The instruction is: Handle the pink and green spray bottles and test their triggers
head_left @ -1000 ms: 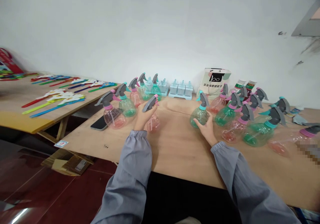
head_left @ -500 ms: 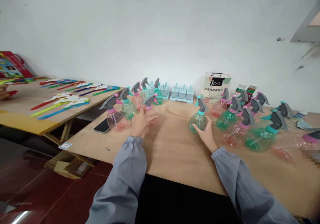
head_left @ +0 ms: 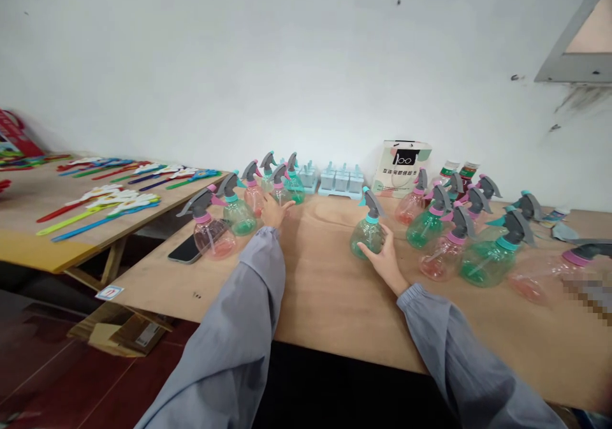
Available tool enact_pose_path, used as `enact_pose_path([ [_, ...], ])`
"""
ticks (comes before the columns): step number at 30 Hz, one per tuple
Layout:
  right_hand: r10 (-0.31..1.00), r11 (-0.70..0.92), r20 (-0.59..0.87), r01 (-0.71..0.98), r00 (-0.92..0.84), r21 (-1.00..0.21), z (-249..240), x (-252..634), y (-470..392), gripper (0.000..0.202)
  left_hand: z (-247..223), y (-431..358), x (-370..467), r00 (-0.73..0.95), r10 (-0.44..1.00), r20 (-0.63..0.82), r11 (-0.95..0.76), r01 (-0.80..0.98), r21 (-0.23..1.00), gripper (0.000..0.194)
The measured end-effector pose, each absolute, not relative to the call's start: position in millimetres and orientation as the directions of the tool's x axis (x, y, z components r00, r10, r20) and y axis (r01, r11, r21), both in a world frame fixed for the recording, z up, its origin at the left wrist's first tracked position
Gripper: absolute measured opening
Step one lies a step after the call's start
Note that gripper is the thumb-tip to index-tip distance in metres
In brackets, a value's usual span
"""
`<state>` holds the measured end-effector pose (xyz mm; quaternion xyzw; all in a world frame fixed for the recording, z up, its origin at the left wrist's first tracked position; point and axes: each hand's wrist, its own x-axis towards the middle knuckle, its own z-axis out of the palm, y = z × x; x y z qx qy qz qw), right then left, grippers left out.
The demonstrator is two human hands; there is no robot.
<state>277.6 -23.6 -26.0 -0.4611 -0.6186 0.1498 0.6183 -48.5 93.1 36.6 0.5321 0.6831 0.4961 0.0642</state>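
My left hand [head_left: 276, 212] is at the front of a pink-collared spray bottle [head_left: 283, 194] in the left group, its thumb stretched to the right; the hand covers part of the bottle. My right hand [head_left: 385, 254] has its fingers round the right side of a green spray bottle [head_left: 367, 238] with a teal collar, which stands upright on the table [head_left: 329, 289]. Nearer the left edge stand a pink bottle [head_left: 215, 238] and a green bottle [head_left: 240, 215]. Several pink and green spray bottles, among them a green one [head_left: 488, 263], stand to the right.
A phone [head_left: 185, 249] lies at the left beside the pink bottle. Light-blue moulds [head_left: 340, 181] and a paper bag [head_left: 399, 171] stand by the wall. Another table [head_left: 29, 244] at the left holds colourful hand-shaped sticks [head_left: 98, 215].
My left hand has pushed farther back with its pink-collared bottle, now closer to the rear bottles. My right hand stays at the green bottle. The whole view has shifted slightly.
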Motion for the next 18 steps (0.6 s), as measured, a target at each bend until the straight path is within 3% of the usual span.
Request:
enact_pose_path([
  [4,0.756,0.531,0.625,0.377,0.194,-0.759,-25,274,-27,0.083,31,97,-44,-0.464,0.778,0.424,-0.015,0.661,0.751,0.091],
  [8,0.757,0.533,0.627,0.383,0.183,-0.755,-26,272,-27,0.083,30,84,-40,-0.452,0.739,0.500,-0.119,0.642,0.757,0.102],
  [11,0.746,0.547,0.647,0.408,0.159,-0.731,-26,271,-28,0.084,35,60,-29,-0.466,0.650,0.600,-0.265,0.602,0.754,0.089],
  [14,0.716,0.566,0.688,0.482,0.116,-0.669,-24,267,-33,0.084,42,28,-2,-0.270,0.628,0.730,-0.527,0.542,0.654,0.069],
  [16,0.701,0.572,0.709,0.532,0.079,-0.624,-23,263,-38,0.085,47,5,25,-0.039,0.650,0.759,-0.666,0.451,0.593,0.073],
  [18,0.700,0.574,0.713,0.564,0.040,-0.594,-24,259,-43,0.087,51,-16,56,0.114,0.696,0.709,-0.695,0.353,0.626,0.088],
])
